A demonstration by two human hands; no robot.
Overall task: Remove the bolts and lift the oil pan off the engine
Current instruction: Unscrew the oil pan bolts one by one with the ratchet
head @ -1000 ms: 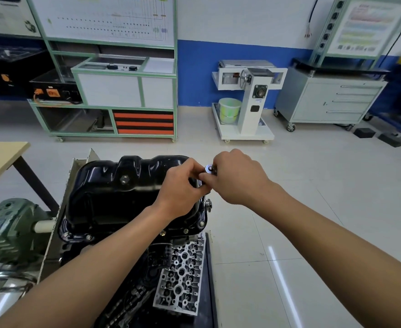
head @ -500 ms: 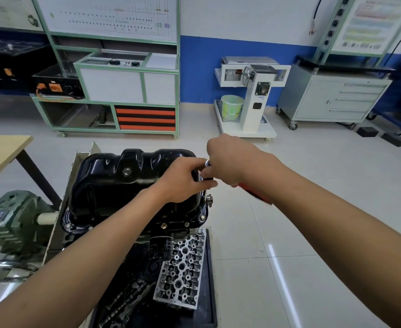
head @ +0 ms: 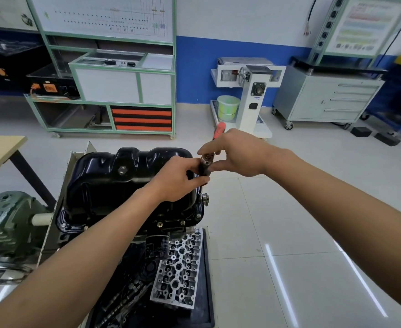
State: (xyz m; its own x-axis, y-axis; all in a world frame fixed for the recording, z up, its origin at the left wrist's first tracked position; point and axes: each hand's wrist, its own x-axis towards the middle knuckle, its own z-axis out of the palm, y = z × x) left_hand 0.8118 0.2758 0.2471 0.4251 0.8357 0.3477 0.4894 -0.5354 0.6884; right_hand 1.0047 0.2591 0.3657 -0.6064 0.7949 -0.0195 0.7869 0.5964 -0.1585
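Currently, the left hand (head: 178, 178) grips the black extension bar (head: 204, 169) at the oil pan (head: 123, 185) edge. The right hand (head: 239, 153) holds the red-handled ratchet (head: 219, 132).

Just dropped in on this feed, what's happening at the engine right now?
A person is unbolting the glossy black metal oil pan, which sits on the engine. The right hand holds a red-handled ratchet wrench; the left hand grips its black extension shaft, pointed down at the pan's right flange. Bolts show along the near flange.
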